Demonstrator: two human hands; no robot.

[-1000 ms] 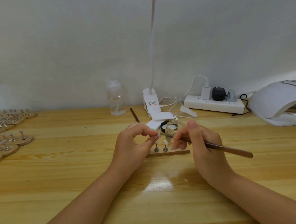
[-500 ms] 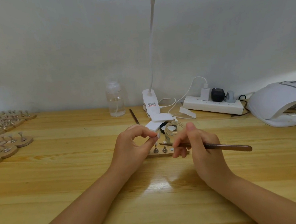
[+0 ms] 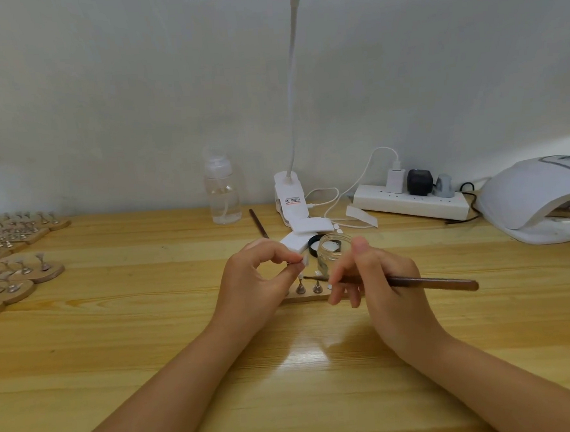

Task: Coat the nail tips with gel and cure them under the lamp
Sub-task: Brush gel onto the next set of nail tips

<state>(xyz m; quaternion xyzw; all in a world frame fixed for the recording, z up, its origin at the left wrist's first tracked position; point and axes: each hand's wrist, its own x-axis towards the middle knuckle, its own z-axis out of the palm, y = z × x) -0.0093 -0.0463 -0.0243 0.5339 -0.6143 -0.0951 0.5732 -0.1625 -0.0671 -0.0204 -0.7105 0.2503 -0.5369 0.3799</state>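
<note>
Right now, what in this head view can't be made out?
- Item pinched in the left hand: too small, mostly covered by fingertips.
- Brush tip: too fine to show gel.
- Wooden holder: both ends hidden behind the hands.
- Curing lamp: cut off by the right edge, interior dark.

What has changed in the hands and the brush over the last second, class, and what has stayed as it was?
The brush in the right hand swung from slanting, its tip up by the glass jar, to nearly level, its tip now low and pointing left toward the left hand. Nothing was picked up or let go. The left hand keeps pinching its small white piece; the wooden holder and curing lamp have not moved.
</note>
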